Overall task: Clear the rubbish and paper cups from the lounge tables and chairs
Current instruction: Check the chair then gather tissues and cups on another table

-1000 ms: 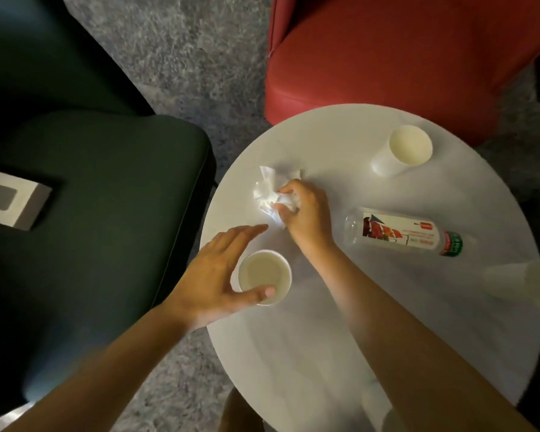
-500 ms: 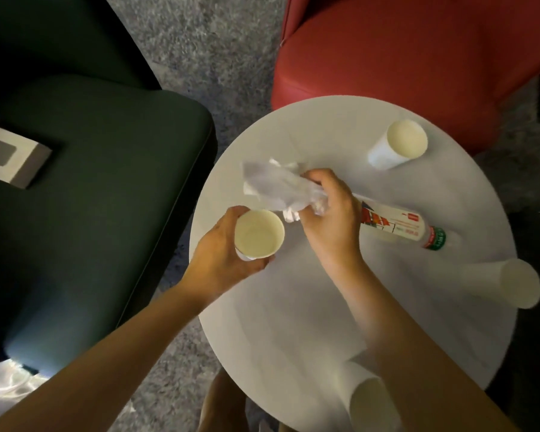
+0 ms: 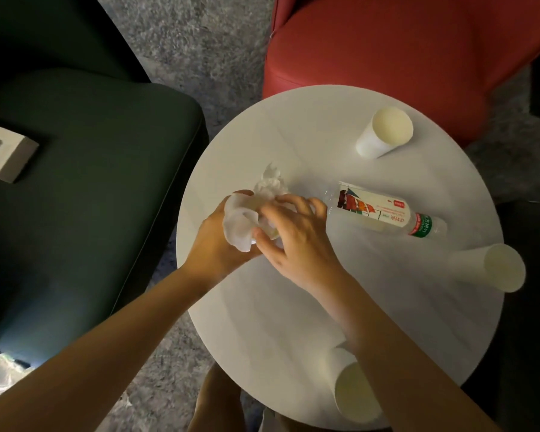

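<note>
Gripping a white paper cup (image 3: 240, 224) from its left side, the left hand (image 3: 214, 244) is holding it tipped above the left part of the round white table (image 3: 293, 307). The right hand (image 3: 296, 236) is pressing a crumpled white tissue (image 3: 270, 185) at the cup's mouth, fingers spread over it; part of the tissue is sticking out past the rim. Just right of the hands, a clear plastic bottle (image 3: 384, 212) is lying on its side. Three more paper cups are sitting near the table's edges: far (image 3: 384, 132), right (image 3: 493, 265) and near (image 3: 354, 391). Bare tabletop is lying open between them.
</note>
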{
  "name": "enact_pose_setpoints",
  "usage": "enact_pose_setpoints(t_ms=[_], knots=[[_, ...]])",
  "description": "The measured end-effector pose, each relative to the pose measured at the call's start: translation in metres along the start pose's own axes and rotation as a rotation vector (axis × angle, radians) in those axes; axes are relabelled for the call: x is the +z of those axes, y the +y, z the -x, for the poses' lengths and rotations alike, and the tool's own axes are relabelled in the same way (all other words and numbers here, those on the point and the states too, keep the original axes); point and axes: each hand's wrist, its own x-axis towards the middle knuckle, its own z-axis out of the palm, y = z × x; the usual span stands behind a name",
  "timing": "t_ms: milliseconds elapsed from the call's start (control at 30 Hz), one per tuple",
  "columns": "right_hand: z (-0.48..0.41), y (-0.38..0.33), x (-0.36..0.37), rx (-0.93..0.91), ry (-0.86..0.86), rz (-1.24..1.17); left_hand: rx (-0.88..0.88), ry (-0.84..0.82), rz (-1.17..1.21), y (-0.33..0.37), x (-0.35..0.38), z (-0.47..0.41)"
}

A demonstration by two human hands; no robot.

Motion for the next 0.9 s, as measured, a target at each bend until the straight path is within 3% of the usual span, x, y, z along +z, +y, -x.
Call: enact_pose_setpoints(t_ms=[167,367,500,567,700,900], knots=[[0.007,0.003,0.009,-0.018,-0.159,0.125,0.157,-0.003,-0.049,0.004,0.001,-0.004],[0.000,0.007,0.005,0.109,0.208,-0.193,0.093,0.017,0.017,0.001,0.004,-0.004],[-0.016,0.010,0.003,0.321,-0.027,-0.366,0.080,0.023,-0.008,-0.002,0.005,-0.004],[-0.019,0.008,0.003,0.279,-0.009,-0.394,0.083,0.039,-0.021,-0.002,0.005,-0.004],[-0.011,0.005,0.010,0.036,0.244,-0.184,0.097,0.038,-0.013,-0.003,0.005,-0.004],[0.006,-0.001,0.022,-0.080,0.089,0.036,0.145,0.004,-0.028,-0.005,0.004,-0.005]])
